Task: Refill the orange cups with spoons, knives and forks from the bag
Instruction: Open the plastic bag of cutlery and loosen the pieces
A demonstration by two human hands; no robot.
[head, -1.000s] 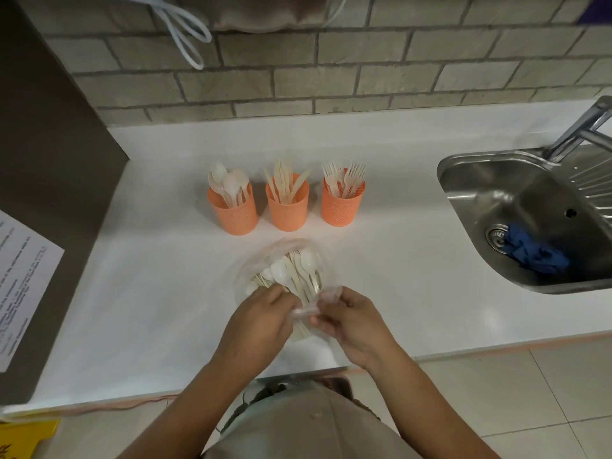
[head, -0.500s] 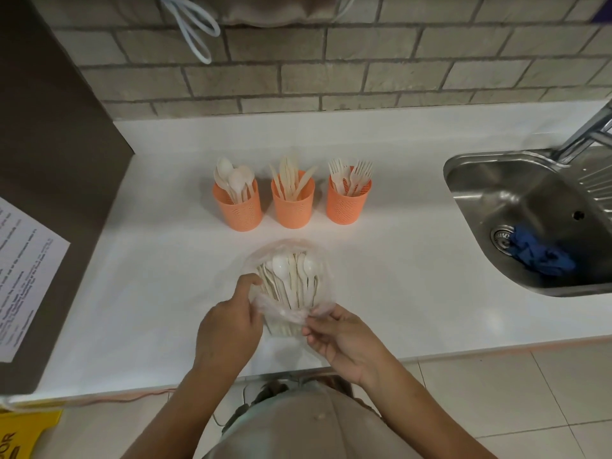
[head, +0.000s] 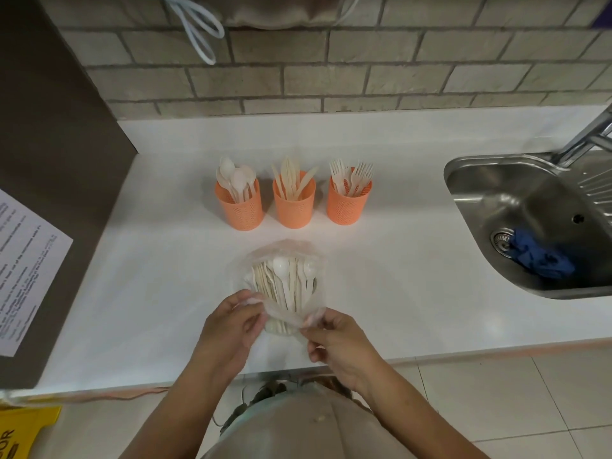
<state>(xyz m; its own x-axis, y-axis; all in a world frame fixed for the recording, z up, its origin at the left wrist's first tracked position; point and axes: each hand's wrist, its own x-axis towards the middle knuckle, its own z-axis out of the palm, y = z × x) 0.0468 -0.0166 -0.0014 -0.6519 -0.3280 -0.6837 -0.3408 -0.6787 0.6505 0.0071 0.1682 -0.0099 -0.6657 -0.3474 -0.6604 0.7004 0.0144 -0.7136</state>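
Note:
Three orange cups stand in a row on the white counter: the left cup [head: 241, 209] holds spoons, the middle cup [head: 293, 207] holds knives, the right cup [head: 347, 205] holds forks. In front of them lies a clear plastic bag [head: 280, 283] filled with pale plastic cutlery, spoon bowls pointing away from me. My left hand [head: 231, 326] pinches the bag's near left edge. My right hand [head: 334, 342] pinches its near right edge. The handle ends of the cutlery are hidden between my hands.
A steel sink [head: 536, 223] with a blue cloth [head: 539, 261] by the drain sits at the right, its tap [head: 586, 137] above it. A dark panel with a printed sheet [head: 23, 276] bounds the left. A brick wall runs behind the counter.
Both hands have moved apart along the bag's near edge, pulling its mouth wider. The bag has shifted slightly and the cutlery lies straighter.

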